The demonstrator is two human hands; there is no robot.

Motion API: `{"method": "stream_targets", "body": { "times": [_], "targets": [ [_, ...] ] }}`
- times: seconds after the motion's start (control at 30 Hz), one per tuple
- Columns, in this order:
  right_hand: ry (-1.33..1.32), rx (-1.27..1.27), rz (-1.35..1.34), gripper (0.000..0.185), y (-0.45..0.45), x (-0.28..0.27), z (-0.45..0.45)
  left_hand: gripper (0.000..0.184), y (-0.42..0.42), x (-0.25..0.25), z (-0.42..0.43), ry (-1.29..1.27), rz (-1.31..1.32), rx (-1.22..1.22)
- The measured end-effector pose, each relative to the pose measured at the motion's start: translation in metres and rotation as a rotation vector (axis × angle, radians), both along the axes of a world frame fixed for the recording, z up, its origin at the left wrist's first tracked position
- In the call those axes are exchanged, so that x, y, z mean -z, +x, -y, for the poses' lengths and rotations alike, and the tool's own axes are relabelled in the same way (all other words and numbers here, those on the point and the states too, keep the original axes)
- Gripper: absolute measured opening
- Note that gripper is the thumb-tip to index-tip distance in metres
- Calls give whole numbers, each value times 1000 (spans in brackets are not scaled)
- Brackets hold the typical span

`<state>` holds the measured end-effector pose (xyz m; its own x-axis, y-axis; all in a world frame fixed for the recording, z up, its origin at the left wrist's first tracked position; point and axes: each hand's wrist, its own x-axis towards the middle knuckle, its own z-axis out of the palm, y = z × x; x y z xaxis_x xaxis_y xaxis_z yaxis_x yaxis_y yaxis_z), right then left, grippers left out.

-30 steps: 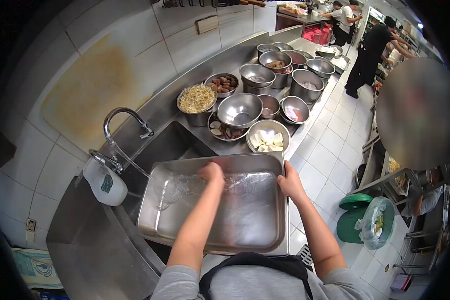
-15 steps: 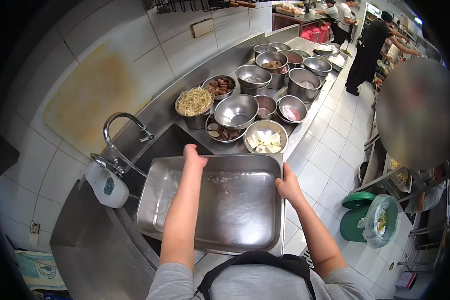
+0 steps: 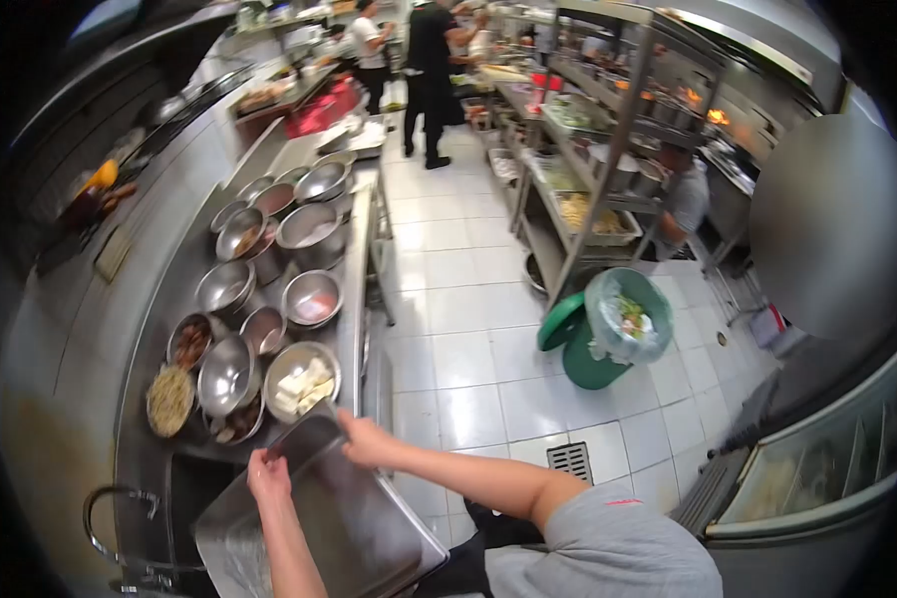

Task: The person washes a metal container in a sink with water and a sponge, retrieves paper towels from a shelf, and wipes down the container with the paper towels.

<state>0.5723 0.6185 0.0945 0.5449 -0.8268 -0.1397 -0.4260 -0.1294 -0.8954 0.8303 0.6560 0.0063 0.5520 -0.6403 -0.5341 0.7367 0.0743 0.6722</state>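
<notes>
A deep rectangular steel pan (image 3: 369,523) sits low in view, partly over the dark sink basin (image 3: 194,488), with a blurred, wet-looking inside. My right hand (image 3: 367,441) is closed on its far right corner, thumb at the rim. At the far rim, my left hand (image 3: 269,478) has its fingers curled against the pan's edge. Just beyond my hands is a steel bowl of pale yellow-white chunks (image 3: 304,384). An empty-looking steel bowl (image 3: 227,374) and a container of bean sprouts (image 3: 170,401) stand to its left.
More steel bowls (image 3: 309,229) crowd the counter. The curved faucet (image 3: 120,493) is at lower left. On the tiled floor stand a lined green bin (image 3: 593,364) and, further right, a steel shelf rack (image 3: 608,179). A floor drain (image 3: 570,461) lies nearby. A person in black (image 3: 431,80) stands in the aisle.
My view has swung right, so the counter and sink now sit further left and more of the aisle shows. Both hands stay at the pan, and my left hand is now closer to the right one.
</notes>
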Motion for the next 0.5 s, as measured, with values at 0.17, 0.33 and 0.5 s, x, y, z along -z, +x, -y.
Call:
{"method": "stream_targets", "body": {
  "times": [0.17, 0.33, 0.5],
  "targets": [
    [-58, 40, 116, 43, 1, 18, 2, 16, 46, 28, -22, 139, 50, -219],
    [66, 26, 111, 47, -2, 3, 3, 25, -89, -21, -5, -113, 790, 126],
    [-73, 43, 216, 45, -1, 18, 1, 23, -14, 25, -42, 214, 1154, 199]
  ]
}}
